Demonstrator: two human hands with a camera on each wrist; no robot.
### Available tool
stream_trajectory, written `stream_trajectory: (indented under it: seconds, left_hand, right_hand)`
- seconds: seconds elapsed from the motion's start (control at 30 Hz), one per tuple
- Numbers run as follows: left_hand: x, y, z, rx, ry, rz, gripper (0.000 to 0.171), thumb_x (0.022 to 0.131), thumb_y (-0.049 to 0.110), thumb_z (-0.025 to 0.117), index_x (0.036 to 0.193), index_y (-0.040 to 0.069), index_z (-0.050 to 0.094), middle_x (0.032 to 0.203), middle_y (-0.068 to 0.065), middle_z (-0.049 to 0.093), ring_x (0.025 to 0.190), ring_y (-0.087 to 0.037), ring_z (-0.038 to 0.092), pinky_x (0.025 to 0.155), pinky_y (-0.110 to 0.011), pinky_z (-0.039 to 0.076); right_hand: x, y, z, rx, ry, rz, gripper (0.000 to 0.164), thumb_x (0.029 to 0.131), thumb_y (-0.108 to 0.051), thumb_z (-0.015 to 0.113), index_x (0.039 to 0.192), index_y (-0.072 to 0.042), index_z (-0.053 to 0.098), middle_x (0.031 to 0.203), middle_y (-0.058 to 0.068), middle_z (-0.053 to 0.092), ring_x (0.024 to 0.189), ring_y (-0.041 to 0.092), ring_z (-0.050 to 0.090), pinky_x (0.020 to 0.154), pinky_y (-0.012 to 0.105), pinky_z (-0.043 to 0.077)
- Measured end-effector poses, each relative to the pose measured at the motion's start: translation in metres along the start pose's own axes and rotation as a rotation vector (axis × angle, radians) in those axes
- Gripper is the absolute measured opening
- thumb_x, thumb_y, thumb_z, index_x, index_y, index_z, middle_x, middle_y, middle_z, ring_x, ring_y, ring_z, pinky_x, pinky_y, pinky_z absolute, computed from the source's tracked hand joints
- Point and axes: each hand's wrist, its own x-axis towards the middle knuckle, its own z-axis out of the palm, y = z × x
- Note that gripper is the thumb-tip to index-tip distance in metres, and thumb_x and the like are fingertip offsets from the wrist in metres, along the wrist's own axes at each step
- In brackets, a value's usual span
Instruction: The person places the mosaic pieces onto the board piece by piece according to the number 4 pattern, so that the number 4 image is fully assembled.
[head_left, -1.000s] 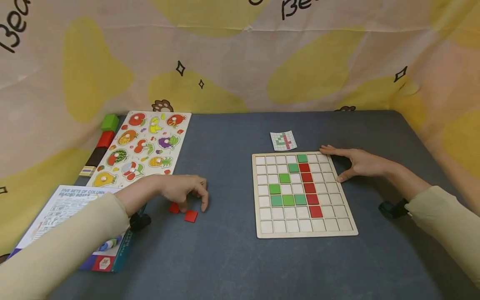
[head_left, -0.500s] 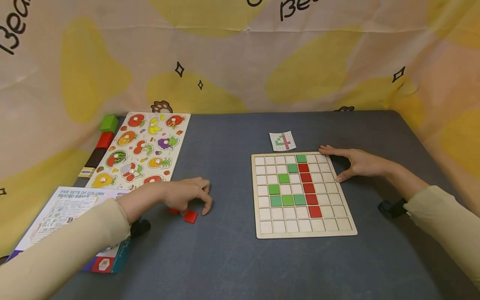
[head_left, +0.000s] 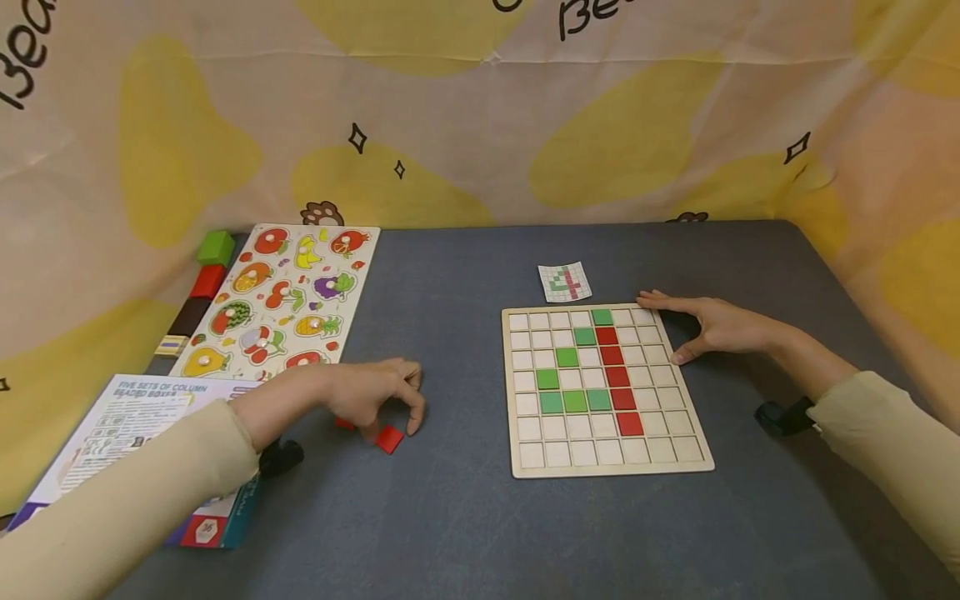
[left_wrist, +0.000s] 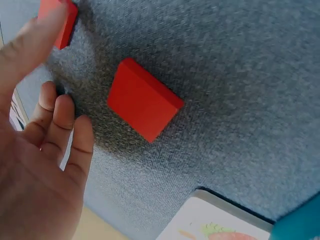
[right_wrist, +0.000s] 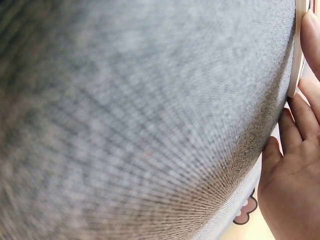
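Note:
In the head view my left hand [head_left: 375, 393] is at the table's left part, thumb and index finger bent round a red square tile [head_left: 389, 439]. The left wrist view shows the blurred thumb [left_wrist: 35, 47] over that tile, partly hiding it. A second red tile [left_wrist: 142, 102] lies flat beside my other fingers. My right hand [head_left: 723, 326] rests at the upper right corner of a wooden grid board [head_left: 705, 450], fingers extended, thumb on the side edge. Green tiles [head_left: 567, 357] and a column of red tiles [head_left: 618, 377] sit in the board's white cells.
Behind the board lies a small pattern card [head_left: 565, 282]. On the left are a fruit puzzle board [head_left: 300, 302], a printed box [head_left: 150, 425], a green block [head_left: 217, 248] and a red block [head_left: 208, 282]. A patterned cloth [head_left: 480, 117] hangs at the back.
My left hand has shifted slightly right and toward the front edge. The red tile at its thumb has turned and moved a little right. My right hand keeps its place at the board.

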Motion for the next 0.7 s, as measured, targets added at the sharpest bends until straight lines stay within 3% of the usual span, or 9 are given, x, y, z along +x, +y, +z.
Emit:
stream_trajectory:
  seconds: [0.13,0.4,0.57,0.7]
  left_hand:
    - [-0.002,0.001,0.002,0.013,0.028,0.008,0.038,0.064,0.013,0.091,0.091,0.027,0.068,0.098,0.003,0.046,0.1,-0.009,0.039,0.079,-0.022,0.037]
    - [0.002,-0.001,0.004,0.02,0.115,0.006,0.03,0.068,0.012,0.088,0.084,0.022,0.065,0.09,0.004,0.051,0.091,-0.01,0.046,0.078,-0.021,0.04]
    - [0.015,0.0,0.004,-0.08,0.256,0.012,0.027,0.072,0.01,0.085,0.08,0.016,0.061,0.077,0.004,0.057,0.074,-0.008,0.054,0.069,-0.02,0.046]
    - [0.033,0.012,0.002,-0.186,0.377,-0.009,0.022,0.075,0.011,0.084,0.078,0.015,0.063,0.071,0.005,0.062,0.067,-0.004,0.057,0.064,-0.019,0.049]
  right_hand:
    - [0.0,0.0,0.0,0.005,0.002,0.001,0.096,0.077,-0.025,0.083,0.157,-0.019,0.029,0.168,0.012,0.01,0.153,0.045,0.002,0.114,0.07,0.01]
    - [0.0,-0.001,0.0,0.0,0.007,-0.014,0.096,0.077,-0.023,0.083,0.157,-0.019,0.028,0.168,0.013,0.011,0.153,0.045,0.003,0.113,0.068,0.013]
    - [-0.001,-0.001,0.0,-0.016,0.013,-0.019,0.096,0.077,-0.025,0.083,0.156,-0.019,0.029,0.167,0.013,0.012,0.153,0.046,0.005,0.113,0.068,0.014]
    - [-0.002,-0.001,-0.001,-0.025,0.009,-0.018,0.096,0.077,-0.026,0.083,0.156,-0.019,0.029,0.167,0.014,0.012,0.152,0.047,0.006,0.113,0.069,0.015]
